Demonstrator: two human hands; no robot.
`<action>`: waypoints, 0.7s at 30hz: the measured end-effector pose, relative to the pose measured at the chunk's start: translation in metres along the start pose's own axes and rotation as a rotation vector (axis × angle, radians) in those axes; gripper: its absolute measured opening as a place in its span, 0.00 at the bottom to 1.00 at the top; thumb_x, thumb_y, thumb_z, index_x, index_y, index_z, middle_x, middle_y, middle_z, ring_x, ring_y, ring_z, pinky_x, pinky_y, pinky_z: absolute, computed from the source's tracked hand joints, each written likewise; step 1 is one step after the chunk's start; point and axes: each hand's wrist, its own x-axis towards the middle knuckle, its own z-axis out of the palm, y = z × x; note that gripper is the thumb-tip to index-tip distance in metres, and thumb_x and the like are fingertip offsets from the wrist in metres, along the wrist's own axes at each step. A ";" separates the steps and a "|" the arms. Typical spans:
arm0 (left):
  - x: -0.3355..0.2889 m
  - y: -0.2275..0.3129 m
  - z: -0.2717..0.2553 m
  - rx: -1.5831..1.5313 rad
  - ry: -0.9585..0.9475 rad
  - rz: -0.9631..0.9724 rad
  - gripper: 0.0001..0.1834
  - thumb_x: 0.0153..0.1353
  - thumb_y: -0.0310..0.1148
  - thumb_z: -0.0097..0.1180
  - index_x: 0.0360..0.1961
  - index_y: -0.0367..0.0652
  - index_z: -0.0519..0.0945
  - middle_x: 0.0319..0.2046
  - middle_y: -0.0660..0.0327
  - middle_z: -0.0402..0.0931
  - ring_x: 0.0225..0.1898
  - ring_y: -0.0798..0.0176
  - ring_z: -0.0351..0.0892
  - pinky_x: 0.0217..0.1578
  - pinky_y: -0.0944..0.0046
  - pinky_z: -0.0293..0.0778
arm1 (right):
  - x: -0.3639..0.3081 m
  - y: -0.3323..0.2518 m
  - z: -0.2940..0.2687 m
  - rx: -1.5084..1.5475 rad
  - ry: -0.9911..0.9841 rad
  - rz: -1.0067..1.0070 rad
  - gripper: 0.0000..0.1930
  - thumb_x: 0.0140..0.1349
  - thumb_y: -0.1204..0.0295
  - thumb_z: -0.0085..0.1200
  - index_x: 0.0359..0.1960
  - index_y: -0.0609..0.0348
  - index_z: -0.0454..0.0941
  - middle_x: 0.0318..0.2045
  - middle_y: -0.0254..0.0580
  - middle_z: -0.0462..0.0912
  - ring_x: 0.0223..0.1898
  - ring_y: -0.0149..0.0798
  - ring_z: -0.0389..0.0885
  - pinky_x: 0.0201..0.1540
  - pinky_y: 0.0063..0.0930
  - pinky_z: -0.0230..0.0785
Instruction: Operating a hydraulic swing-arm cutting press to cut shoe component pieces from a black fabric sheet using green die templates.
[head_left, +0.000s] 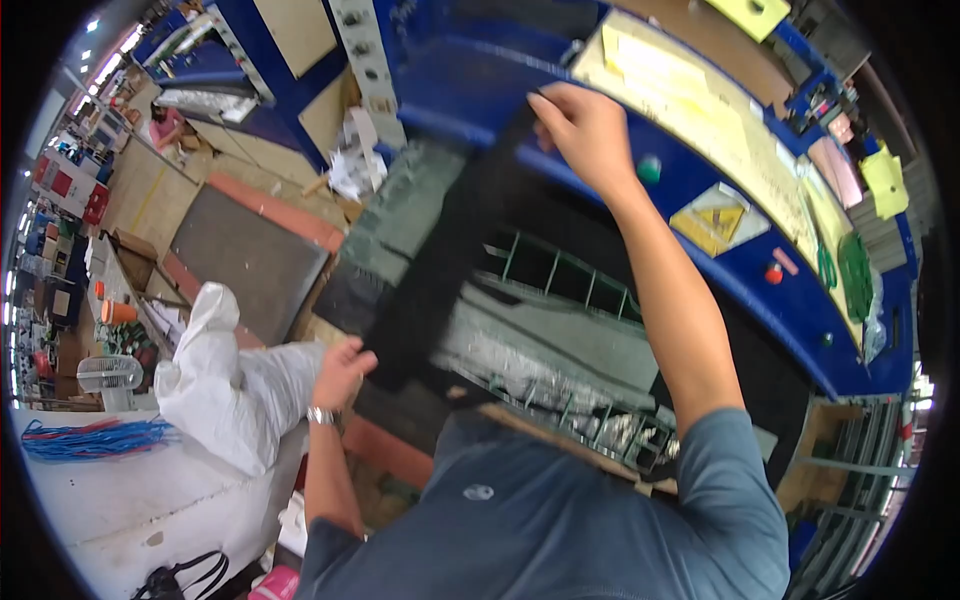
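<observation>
A long black sheet of flexible material (430, 275) stretches slantwise between my hands, partly blurred. My left hand (342, 374), with a metal watch on its wrist, pinches its near left end. At the far end my right hand (588, 135) is closed on a corner, close to the blue machine's front. Beneath the sheet lies a worktop with frame-like thin strips and slots (570, 275), which the sheet partly covers. A greyish translucent panel (400, 215) shows to the left of the sheet. More black material (745, 385) lies to the right, under my right arm.
A blue machine (700, 255) with a green button (649, 169), a red button (773, 272) and a warning label (720, 218) curves along the far side. White sacks (225, 385) and blue-red cords (95, 437) rest at left. A dark mat (245, 260) lies on the floor.
</observation>
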 end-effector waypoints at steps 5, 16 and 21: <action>0.019 -0.069 -0.068 -0.041 0.182 -0.120 0.19 0.72 0.32 0.68 0.59 0.39 0.80 0.42 0.63 0.86 0.34 0.69 0.84 0.40 0.67 0.82 | -0.078 0.085 0.074 -0.171 -0.424 -0.122 0.25 0.66 0.65 0.66 0.59 0.71 0.80 0.46 0.68 0.87 0.50 0.65 0.87 0.53 0.46 0.80; 0.085 0.038 0.087 0.569 0.217 0.491 0.12 0.69 0.30 0.66 0.51 0.39 0.86 0.39 0.52 0.85 0.34 0.54 0.86 0.40 0.57 0.82 | -0.214 0.165 0.015 -0.455 -0.507 0.106 0.50 0.53 0.54 0.76 0.78 0.53 0.67 0.74 0.53 0.70 0.71 0.58 0.70 0.69 0.51 0.66; 0.155 0.056 0.147 0.674 0.019 0.605 0.13 0.68 0.33 0.66 0.50 0.37 0.86 0.37 0.50 0.84 0.37 0.50 0.87 0.43 0.54 0.82 | -0.184 0.090 -0.044 -0.429 -0.398 0.040 0.55 0.49 0.62 0.80 0.80 0.54 0.63 0.72 0.56 0.74 0.69 0.57 0.74 0.69 0.47 0.65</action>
